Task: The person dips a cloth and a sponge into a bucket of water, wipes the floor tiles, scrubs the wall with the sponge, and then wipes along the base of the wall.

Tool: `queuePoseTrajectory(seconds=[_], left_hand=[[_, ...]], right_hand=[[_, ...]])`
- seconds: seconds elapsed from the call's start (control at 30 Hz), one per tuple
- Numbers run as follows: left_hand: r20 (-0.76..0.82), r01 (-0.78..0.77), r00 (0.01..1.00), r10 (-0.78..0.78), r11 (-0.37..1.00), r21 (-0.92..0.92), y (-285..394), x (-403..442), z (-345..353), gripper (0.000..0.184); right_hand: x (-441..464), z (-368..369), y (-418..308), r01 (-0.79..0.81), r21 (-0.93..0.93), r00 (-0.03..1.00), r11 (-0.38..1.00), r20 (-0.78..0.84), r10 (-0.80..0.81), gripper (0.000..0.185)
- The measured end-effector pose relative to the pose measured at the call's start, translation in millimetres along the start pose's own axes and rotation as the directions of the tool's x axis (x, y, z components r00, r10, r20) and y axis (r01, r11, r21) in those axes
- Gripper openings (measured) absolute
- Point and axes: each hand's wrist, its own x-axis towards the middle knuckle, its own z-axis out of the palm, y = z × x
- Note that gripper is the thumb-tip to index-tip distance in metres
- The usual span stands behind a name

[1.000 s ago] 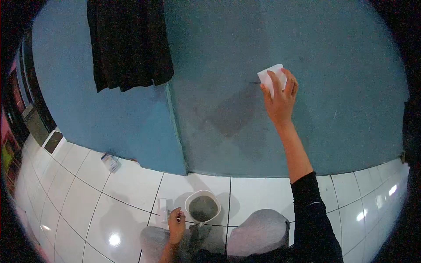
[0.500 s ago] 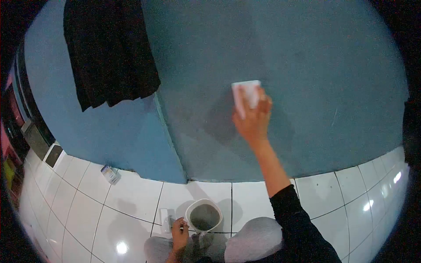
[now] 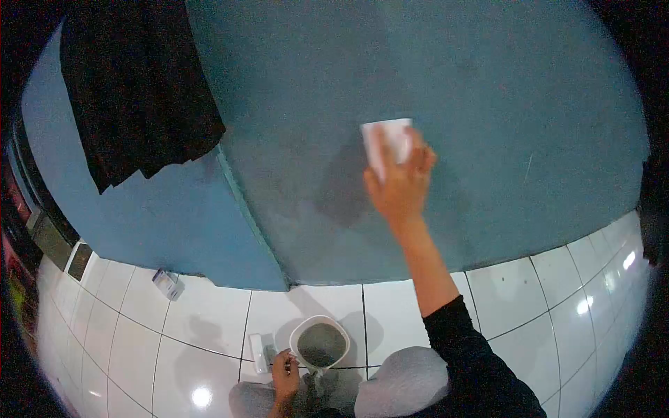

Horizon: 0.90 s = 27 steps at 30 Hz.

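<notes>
In the head view, a white block (image 3: 394, 134) is held against the blue-grey wall (image 3: 502, 139) by the right hand (image 3: 402, 184), whose fingers are clamped on its sides; the step in hand is judged to be work on the wall's face, just above a darker patch (image 3: 341, 191). For any further stroke, an even press and a flat block would seem to be called for. The left hand (image 3: 284, 374) is held low, its fingers bent, just beside the white-rimmed container (image 3: 348, 340) on the tiled floor (image 3: 209, 296); whether the rim is gripped or anything is pinched cannot be told. A small white box (image 3: 258, 353) is set near that hand, and a packet (image 3: 166, 284) lies near the wall's foot. The block's underside is hidden, and the right hand's fingertips are blurred. The container's grey contents cannot be made out as liquid or paste. The dark cloth (image 3: 139, 90) is cut off at the top, the left forearm at the bottom.
</notes>
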Motion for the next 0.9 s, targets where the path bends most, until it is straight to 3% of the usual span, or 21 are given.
queuePoseTrajectory(seconds=[0.03,0.1,0.17,0.23,0.27,0.4,0.47,0.6,0.7,0.73,0.8,0.87,0.9], left_hand=[[-0.001,0.003,1.0,-0.003,1.0,-0.005,-6,-1,0,0.027],[0.009,0.148,0.989,-0.149,0.974,-0.171,-15,-2,1,0.026],[0.004,0.071,0.997,-0.071,0.994,-0.087,-14,0,2,0.026],[0.021,-0.012,1.0,0.012,1.0,0.01,-11,2,0,0.026],[0.02,0.038,0.999,-0.037,0.999,-0.037,-9,1,3,0.026],[0.042,0.232,0.973,-0.228,0.965,-0.124,-6,-1,1,0.025],[0.023,0.217,0.976,-0.216,0.965,-0.149,-10,0,3,0.025],[0.035,0.149,0.989,-0.146,0.982,-0.119,-6,1,4,0.024],[0.027,0.056,0.998,-0.055,0.998,-0.036,-7,2,2,0.024],[0.023,0.059,0.998,-0.059,0.997,-0.041,-10,1,2,0.024],[0.033,0.227,0.974,-0.225,0.946,-0.23,-22,-2,5,0.026],[0.023,0.185,0.983,-0.184,0.961,-0.208,-34,-2,10,0.027],[0.018,0.146,0.989,-0.145,0.973,-0.18,-38,-3,10,0.027]], right_hand=[[-3,-3,11,0.006,0.0,1.0,1.0,0.001,-0.006,0.059],[-6,-11,29,-0.195,-0.037,0.98,0.98,-0.052,0.193,0.059],[-5,-5,18,-0.185,-0.059,0.982,0.981,-0.033,0.184,0.059],[-3,9,-8,-0.048,0.082,0.996,0.996,-0.07,0.054,0.057],[-5,16,-17,-0.113,0.08,0.993,0.99,-0.019,0.115,0.057],[-5,-6,22,-0.084,0.03,0.996,0.996,-0.041,0.085,0.058],[-7,-8,32,-0.151,-0.08,0.987,0.985,-0.071,0.145,0.06],[2,5,-23,-0.019,0.105,1.0,0.994,-0.004,0.02,0.054],[5,-7,-2,-0.006,0.034,1.0,0.999,-0.026,0.007,0.053],[4,-14,8,-0.075,-0.045,0.997,0.996,-0.016,0.075,0.053],[3,-13,16,-0.133,-0.011,0.99,0.991,-0.045,0.132,0.054],[0,-8,10,-0.207,0.015,0.976,0.978,-0.069,0.208,0.055],[4,-4,-11,-0.11,0.051,0.992,0.993,-0.05,0.112,0.055]])
